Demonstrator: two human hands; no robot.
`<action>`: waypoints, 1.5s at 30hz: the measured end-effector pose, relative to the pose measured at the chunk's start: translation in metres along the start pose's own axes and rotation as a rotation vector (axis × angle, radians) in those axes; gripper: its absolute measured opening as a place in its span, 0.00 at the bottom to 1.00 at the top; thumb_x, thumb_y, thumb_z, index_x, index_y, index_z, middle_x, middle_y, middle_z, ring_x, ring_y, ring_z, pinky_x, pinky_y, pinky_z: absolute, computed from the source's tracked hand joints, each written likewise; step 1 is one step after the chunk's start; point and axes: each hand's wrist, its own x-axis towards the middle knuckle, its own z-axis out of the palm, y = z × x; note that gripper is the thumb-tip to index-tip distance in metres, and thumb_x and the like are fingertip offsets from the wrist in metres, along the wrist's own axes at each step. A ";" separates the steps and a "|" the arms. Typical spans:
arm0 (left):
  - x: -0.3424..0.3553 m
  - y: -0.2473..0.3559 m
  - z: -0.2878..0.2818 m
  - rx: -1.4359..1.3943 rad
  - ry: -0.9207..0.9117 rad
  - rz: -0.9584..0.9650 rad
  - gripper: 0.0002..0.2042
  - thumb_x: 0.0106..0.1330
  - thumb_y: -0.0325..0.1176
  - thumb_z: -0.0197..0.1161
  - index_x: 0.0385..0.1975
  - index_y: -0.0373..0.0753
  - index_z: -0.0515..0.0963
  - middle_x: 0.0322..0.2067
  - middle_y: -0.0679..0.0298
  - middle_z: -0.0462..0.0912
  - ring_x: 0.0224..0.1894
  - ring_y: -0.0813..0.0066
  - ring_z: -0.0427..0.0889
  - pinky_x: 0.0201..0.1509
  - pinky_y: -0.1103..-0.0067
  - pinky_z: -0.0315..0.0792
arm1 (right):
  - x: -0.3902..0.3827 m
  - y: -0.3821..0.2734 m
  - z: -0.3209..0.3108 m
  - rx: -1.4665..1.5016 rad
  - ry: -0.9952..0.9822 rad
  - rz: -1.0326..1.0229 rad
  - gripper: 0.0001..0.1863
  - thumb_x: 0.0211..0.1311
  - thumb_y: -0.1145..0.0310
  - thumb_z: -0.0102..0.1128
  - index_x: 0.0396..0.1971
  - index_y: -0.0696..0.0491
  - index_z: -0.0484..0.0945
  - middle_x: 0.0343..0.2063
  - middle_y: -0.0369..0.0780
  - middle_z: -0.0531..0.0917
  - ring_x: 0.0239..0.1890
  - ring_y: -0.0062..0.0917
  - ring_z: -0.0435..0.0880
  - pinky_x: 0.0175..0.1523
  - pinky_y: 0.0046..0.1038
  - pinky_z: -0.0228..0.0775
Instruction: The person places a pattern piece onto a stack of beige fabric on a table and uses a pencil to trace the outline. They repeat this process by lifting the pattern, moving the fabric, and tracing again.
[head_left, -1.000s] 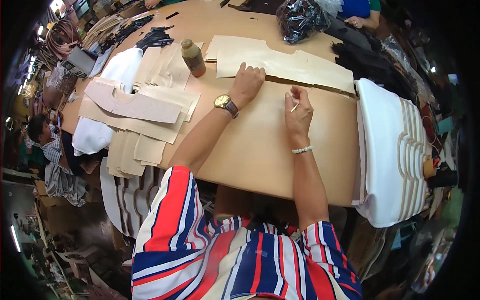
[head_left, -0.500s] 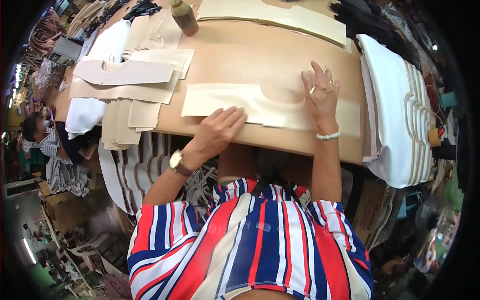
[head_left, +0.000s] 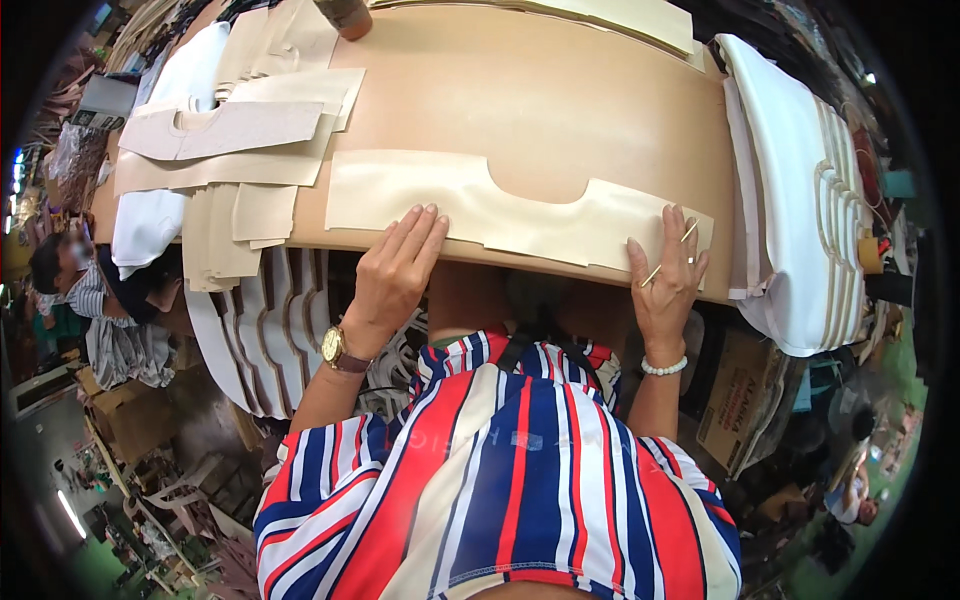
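A cream, leather-like cut piece (head_left: pixel 420 195) with a rounded notch in its far edge lies along the near side of the table. My left hand (head_left: pixel 400 268) rests its outstretched fingertips on the piece's near edge, left of the middle, and holds nothing. At the piece's right end, my right hand (head_left: pixel 665 285) touches the surface with its fingers. A thin, pale stick (head_left: pixel 650 275) is threaded between those fingers, its far end sticking out past them.
Stacked cream and grey cut pieces (head_left: pixel 220 132) cover the table's left side. A brownish bottle (head_left: pixel 345 16) stands at the far edge, near more cream sheets (head_left: pixel 620 18). White panels with brown edges (head_left: pixel 790 190) hang over the right end. Another person (head_left: pixel 85 275) sits at far left.
My right hand has come down toward me and right, from over the notch to the piece's right end. My left fingers have straightened. The view has shifted, so the bottle sits higher.
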 end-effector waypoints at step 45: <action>0.060 0.058 -0.007 -0.442 0.016 0.014 0.38 0.47 0.45 0.69 0.60 0.39 0.63 0.56 0.53 0.66 0.61 0.54 0.61 0.63 0.50 0.52 | 0.007 -0.069 -0.006 0.993 -0.068 0.226 0.26 0.57 0.77 0.58 0.57 0.63 0.65 0.52 0.45 0.74 0.56 0.26 0.70 0.62 0.25 0.56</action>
